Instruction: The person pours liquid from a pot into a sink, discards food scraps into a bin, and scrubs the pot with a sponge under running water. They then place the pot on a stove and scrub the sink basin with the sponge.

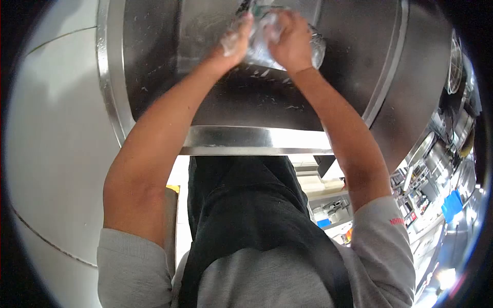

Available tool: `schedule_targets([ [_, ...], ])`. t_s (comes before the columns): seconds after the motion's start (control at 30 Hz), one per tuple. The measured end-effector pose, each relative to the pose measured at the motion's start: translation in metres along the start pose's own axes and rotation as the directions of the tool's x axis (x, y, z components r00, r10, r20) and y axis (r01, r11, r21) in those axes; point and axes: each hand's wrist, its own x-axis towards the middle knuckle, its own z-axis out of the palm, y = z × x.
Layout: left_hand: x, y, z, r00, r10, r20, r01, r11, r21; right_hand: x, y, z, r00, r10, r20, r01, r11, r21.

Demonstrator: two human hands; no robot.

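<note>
**Both hands up in the sink, clear item between them**

Here we are at the far end of my view: left hand and right hand up over the dark steel sink, a clear, shiny item between them! It sits above the basin floor, well beyond the front rim, and part of it pokes out past the right hand. What it is exactly, I can't say; there's blur all over it.

Right hand: fingers bent over the item, but how tightly they close, I cannot tell from here. Left hand: thumb side up, white suds on the skin, palm turned in toward the item; whether it grips or merely touches, I cannot tell either.

Just below, white flecks dot the basin. Over on the left, I've got a pale wall. Nearest me, a black apron over a grey shirt, with red lettering on the right sleeve. Far right, metal cookware crowds the edge!
</note>
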Motion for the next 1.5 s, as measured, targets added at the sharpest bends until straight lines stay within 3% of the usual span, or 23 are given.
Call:
schedule_targets([
  [0.03, -0.002, -0.01, -0.003, 0.999, -0.015, 0.031, 0.011, 0.993, 0.116, 0.018, 0.007, 0.011, 0.996, 0.086, 0.0, -0.086, 0.996, -0.013],
  [0.07, 0.01, -0.038, 0.004, 0.964, 0.266, -0.023, -0.244, 0.911, 0.333, 0.029, 0.01, 0.014, 0.983, 0.182, -0.007, -0.182, 0.983, -0.034],
  [0.17, 0.009, -0.042, 0.016, 0.915, 0.362, -0.18, -0.314, 0.917, 0.246, 0.034, -0.016, 0.005, 1.0, 0.021, 0.012, -0.02, 0.999, -0.028],
  [0.23, 0.011, -0.05, 0.02, 0.912, 0.365, -0.184, -0.306, 0.908, 0.285, 0.026, -0.007, -0.007, 0.997, 0.065, 0.04, -0.064, 0.998, -0.009],
  [0.3, 0.005, -0.026, 0.012, 0.981, 0.141, -0.134, -0.11, 0.971, 0.214, 0.012, 0.044, -0.014, 0.979, 0.189, 0.074, -0.188, 0.982, -0.022],
  [0.33, -0.002, -0.006, 0.006, 0.995, 0.002, -0.099, 0.016, 0.983, 0.185, 0.022, 0.052, -0.031, 0.867, 0.441, 0.233, -0.435, 0.897, -0.078],
  [0.4, 0.0, -0.003, 0.009, 0.998, 0.024, -0.051, -0.012, 0.975, 0.221, 0.019, 0.051, -0.047, 0.69, 0.652, 0.314, -0.629, 0.755, -0.184],
  [0.43, 0.006, -0.005, 0.013, 0.999, 0.041, -0.031, -0.032, 0.972, 0.233, -0.013, 0.085, 0.0, 0.923, 0.378, 0.064, -0.369, 0.922, -0.121],
  [0.5, 0.019, -0.03, 0.025, 0.98, 0.125, -0.155, -0.098, 0.98, 0.175, -0.008, -0.014, -0.027, 0.962, 0.202, 0.186, -0.164, 0.966, -0.2],
  [0.6, -0.014, 0.002, 0.007, 0.993, -0.107, -0.058, 0.115, 0.981, 0.159, -0.018, 0.042, -0.001, 0.965, 0.259, 0.049, -0.257, 0.966, -0.044],
  [0.63, -0.012, -0.017, 0.014, 0.997, -0.018, -0.073, 0.033, 0.976, 0.213, 0.027, 0.065, -0.015, 0.567, 0.77, 0.293, -0.774, 0.62, -0.131],
  [0.7, 0.003, -0.046, 0.023, 0.983, 0.135, -0.124, -0.101, 0.963, 0.251, 0.039, 0.109, -0.052, 0.357, 0.836, 0.416, -0.797, 0.505, -0.331],
  [0.8, 0.024, -0.056, 0.03, 0.883, 0.361, -0.3, -0.365, 0.93, 0.045, -0.02, 0.174, -0.003, 0.867, 0.382, 0.32, -0.184, 0.842, -0.507],
  [0.87, 0.046, -0.044, -0.009, 0.966, 0.003, -0.259, -0.023, 0.997, -0.073, -0.008, 0.131, -0.043, 0.867, 0.462, 0.188, -0.402, 0.87, -0.285],
  [0.9, 0.026, -0.008, -0.04, 0.952, -0.207, -0.224, 0.204, 0.978, -0.039, 0.006, 0.103, -0.075, 0.797, 0.598, 0.083, -0.601, 0.799, 0.02],
  [0.93, 0.018, -0.002, -0.056, 0.932, -0.277, -0.232, 0.213, 0.94, -0.265, 0.015, 0.081, -0.1, 0.679, 0.733, 0.034, -0.698, 0.63, 0.341],
  [1.03, 0.028, -0.028, -0.084, 0.935, -0.294, -0.198, 0.101, 0.756, -0.647, 0.028, 0.018, -0.117, 0.702, 0.697, 0.144, -0.583, 0.447, 0.678],
  [1.1, 0.047, -0.053, -0.088, 0.937, -0.285, -0.201, 0.073, 0.725, -0.684, 0.01, -0.013, -0.071, 0.983, 0.176, -0.042, -0.151, 0.924, 0.351],
  [1.2, 0.068, -0.081, -0.097, 0.895, -0.401, -0.197, 0.127, 0.65, -0.749, 0.014, 0.014, 0.005, 0.944, 0.287, -0.163, -0.246, 0.941, 0.231],
  [1.27, 0.058, -0.061, -0.096, 0.823, -0.536, -0.19, 0.189, 0.572, -0.798, 0.029, 0.074, 0.021, 0.819, 0.573, -0.031, -0.522, 0.766, 0.376],
  [1.33, 0.061, -0.063, -0.096, 0.851, -0.47, -0.235, 0.134, 0.627, -0.768, 0.035, 0.055, 0.016, 0.769, 0.632, 0.096, -0.585, 0.636, 0.503],
  [1.4, 0.079, -0.094, -0.097, 0.877, -0.436, -0.203, 0.097, 0.574, -0.813, 0.026, -0.021, 0.003, 0.966, 0.194, -0.168, -0.14, 0.946, 0.291],
  [1.5, 0.096, -0.127, -0.103, 0.923, -0.366, -0.116, 0.121, 0.564, -0.817, 0.044, -0.054, -0.006, 0.997, 0.077, 0.004, -0.073, 0.927, 0.369],
])
